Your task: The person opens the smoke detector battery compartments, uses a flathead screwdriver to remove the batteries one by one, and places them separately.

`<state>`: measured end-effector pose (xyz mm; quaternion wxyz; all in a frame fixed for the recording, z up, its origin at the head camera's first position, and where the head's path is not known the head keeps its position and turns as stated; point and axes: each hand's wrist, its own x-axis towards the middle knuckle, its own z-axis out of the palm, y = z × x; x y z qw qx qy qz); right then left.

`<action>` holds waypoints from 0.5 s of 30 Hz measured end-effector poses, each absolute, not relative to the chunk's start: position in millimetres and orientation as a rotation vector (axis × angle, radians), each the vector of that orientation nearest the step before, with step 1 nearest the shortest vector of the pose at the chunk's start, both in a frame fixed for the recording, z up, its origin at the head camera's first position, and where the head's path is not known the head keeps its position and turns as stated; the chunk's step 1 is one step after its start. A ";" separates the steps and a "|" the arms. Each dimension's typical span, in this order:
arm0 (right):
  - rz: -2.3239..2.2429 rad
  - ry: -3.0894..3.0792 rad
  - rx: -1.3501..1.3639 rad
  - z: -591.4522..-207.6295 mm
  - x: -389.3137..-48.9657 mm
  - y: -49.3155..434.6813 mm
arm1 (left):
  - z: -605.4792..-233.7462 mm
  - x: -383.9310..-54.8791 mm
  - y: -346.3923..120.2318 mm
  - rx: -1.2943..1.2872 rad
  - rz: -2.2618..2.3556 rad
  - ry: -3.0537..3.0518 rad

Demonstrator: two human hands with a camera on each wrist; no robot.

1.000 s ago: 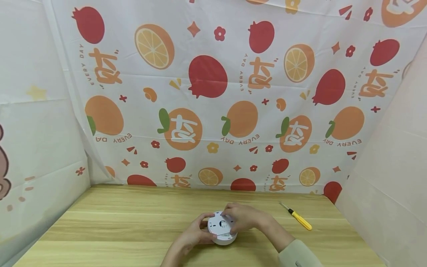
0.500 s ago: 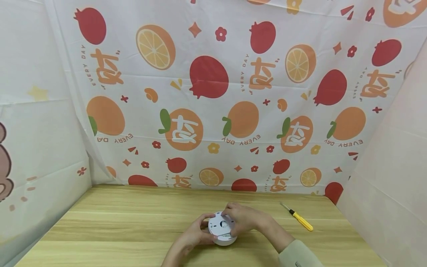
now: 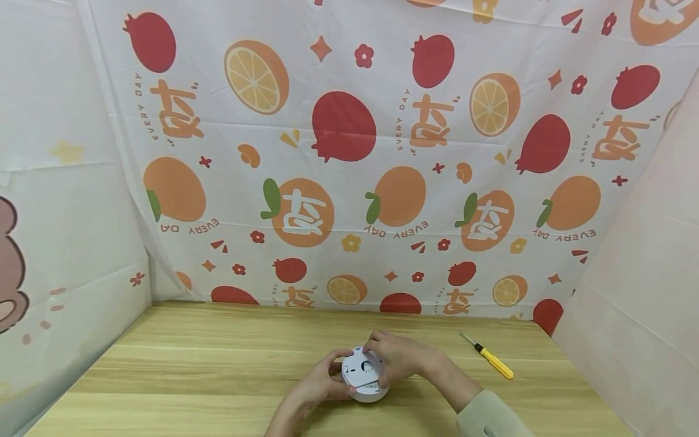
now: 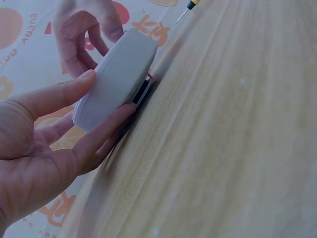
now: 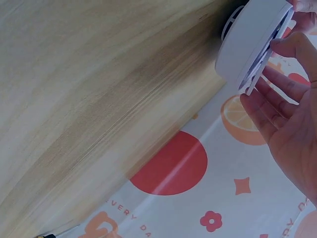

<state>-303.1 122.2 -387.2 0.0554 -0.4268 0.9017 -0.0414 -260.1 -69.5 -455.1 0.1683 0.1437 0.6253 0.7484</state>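
A round white device (image 3: 370, 397), shaped like a smoke detector, sits just above or on the wooden table, its flat backing plate (image 3: 356, 377) facing up. That plate has slots and a central hole; a printed label shows beside its straight edge. My left hand (image 3: 319, 383) grips the body from the left, thumb on its side and fingers reaching underneath in the left wrist view. My right hand (image 3: 401, 356) pinches the plate's edge from the right. A dark gap between plate and body (image 5: 252, 42) shows in the right wrist view.
A screwdriver (image 3: 494, 363) with a yellow handle lies on the wooden table (image 3: 229, 364) to the right, its tip pointing away. Fruit-printed cloth (image 3: 349, 200) hangs behind the table. Pale cloth walls (image 3: 71, 230) stand on both sides.
The backing plate has shifted slightly against the body under my right hand, its right side looking a little raised. Both hands keep nearly the same place, and the head view has drifted slightly.
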 end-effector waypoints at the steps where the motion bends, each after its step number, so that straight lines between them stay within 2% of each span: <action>1: -0.123 2.737 -1.298 -387.2 -303.1 122.0 | -455.0 -260.0 -69.7 0.413 2.128 1.777; 15: -0.172 2.741 -1.313 -387.7 -302.2 123.6 | -453.2 -259.0 -69.7 0.371 2.139 1.752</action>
